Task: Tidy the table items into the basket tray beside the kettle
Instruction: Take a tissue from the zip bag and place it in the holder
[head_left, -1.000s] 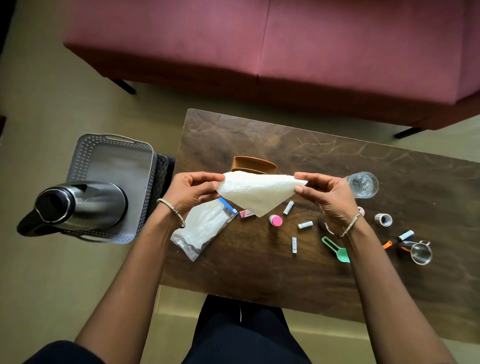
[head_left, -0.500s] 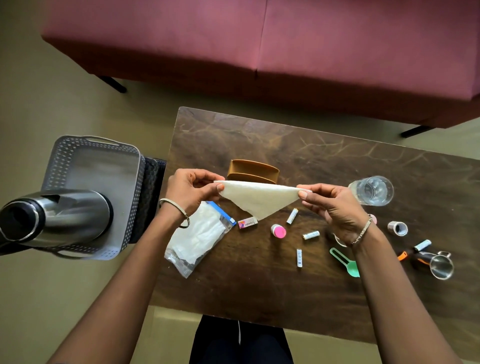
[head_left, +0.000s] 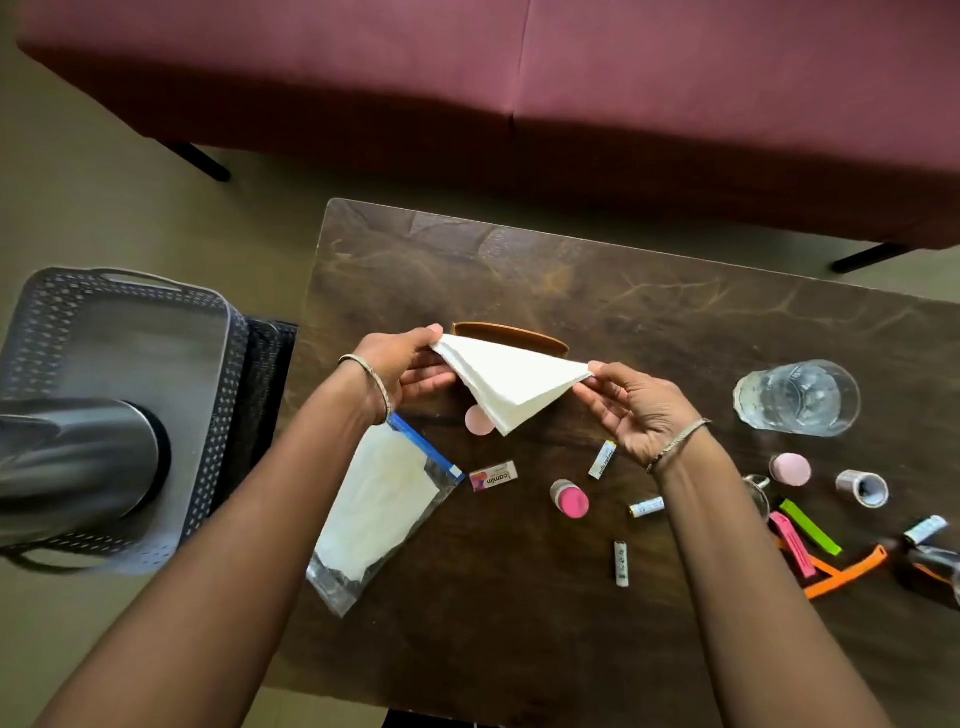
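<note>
The left hand (head_left: 400, 369) pinches one corner of the white napkin (head_left: 511, 387) between thumb and forefinger, and the right hand (head_left: 639, 410) pinches the opposite corner with its fingertips. A second ago the napkin was stretched nearly level between them. Now its left corner rides higher and its layered folded edge shows, with the point hanging down. It is still held above the surface (head_left: 519, 270), so I judge the folding is being finished and the carry to the basket tray (head_left: 223, 364) has not begun.

Below the napkin lie a zip bag (head_left: 384, 509), a brown holder (head_left: 509, 332), a small eraser box (head_left: 493, 475), loose batteries (head_left: 621, 564) and a glass (head_left: 797, 397). The tray is off the surface's left end. The kettle (head_left: 78, 457) overlaps it, possibly standing inside. A maroon sofa (head_left: 519, 78) lies beyond.
</note>
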